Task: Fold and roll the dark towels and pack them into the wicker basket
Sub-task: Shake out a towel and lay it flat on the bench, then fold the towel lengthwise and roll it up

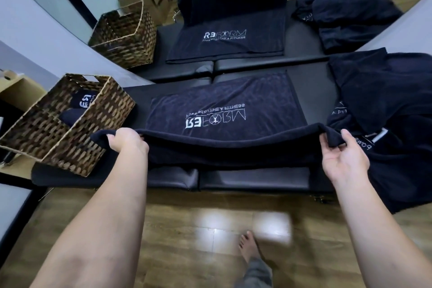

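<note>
- Black padded bench (pixel 254 182) runs crosswise just beyond both hands, set against a wall mirror (pixel 70 37) that repeats the whole scene; wood floor lies below the forearms.
- Dark towel (pixel 224 112) lies spread on the bench between and beyond the hands, white logo facing up, its near edge lifted off the padding.
- Left hand (pixel 127 141) grips the near left corner, fingers curled over the hem; right hand (pixel 343 154) pinches the near right corner between thumb and fingers, palm turned up.
- Towel looks like soft, limp terry: it sags in a shallow curve between the two grips, so it will likely drape and slump, not hold a crease by itself. Light enough for fingertip grips, and not slippery.
- Corners are the sensible hold for folding; for rolling, flat palms across the width would probably keep it tight.
- Wicker basket (pixel 67 138) sits just left of the left hand, a rolled towel (pixel 81 103) already inside.
- Heap of unfolded towels (pixel 385 105) lies beyond the right hand.
</note>
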{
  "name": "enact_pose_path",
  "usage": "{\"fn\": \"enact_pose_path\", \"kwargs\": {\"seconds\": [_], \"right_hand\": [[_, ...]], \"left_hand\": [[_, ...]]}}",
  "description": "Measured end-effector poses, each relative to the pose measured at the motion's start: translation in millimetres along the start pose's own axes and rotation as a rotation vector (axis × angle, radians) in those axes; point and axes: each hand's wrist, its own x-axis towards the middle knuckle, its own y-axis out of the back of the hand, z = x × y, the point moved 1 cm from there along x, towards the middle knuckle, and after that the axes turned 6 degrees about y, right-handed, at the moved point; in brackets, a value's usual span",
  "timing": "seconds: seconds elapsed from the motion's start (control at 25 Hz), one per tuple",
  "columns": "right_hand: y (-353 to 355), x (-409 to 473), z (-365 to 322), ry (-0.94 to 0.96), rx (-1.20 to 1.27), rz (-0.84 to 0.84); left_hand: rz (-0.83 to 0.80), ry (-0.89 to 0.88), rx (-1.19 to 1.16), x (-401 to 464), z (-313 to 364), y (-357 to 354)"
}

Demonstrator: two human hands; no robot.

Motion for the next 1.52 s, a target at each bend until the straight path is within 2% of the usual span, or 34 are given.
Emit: {"fn": "enact_pose_path", "kwargs": {"seconds": [0.2,0.32,0.64,1.0,1.24,1.32,1.4,1.52], "right_hand": [[-44,22,19,0.072,0.045,-0.007],[-69,37,32,0.108,0.046,-0.007],[-128,86,55,0.132,0.024,0.008],[-200,157,101,0.109,-0.097,0.033],[-227,227,138,0.111,-0.312,0.042],[-224,233,157,0.103,-0.503,-0.024],[-212,231,176,0.128,-0.729,-0.100],[-193,219,198,0.270,-1.140,-0.276]], "left_hand": [[-0.003,-0.022,0.073,43,2,-54],[0.016,0.026,0.100,68,1,-88],[0.049,0.121,0.106,117,-5,-152],[0.133,0.092,0.217,196,-31,-238],[0.001,0.201,0.270,240,-66,-286],[0.053,0.151,0.493,248,-85,-280],[0.012,-0.041,0.781,242,-104,-263],[-0.310,-0.401,1.223,219,-130,-235]]}}
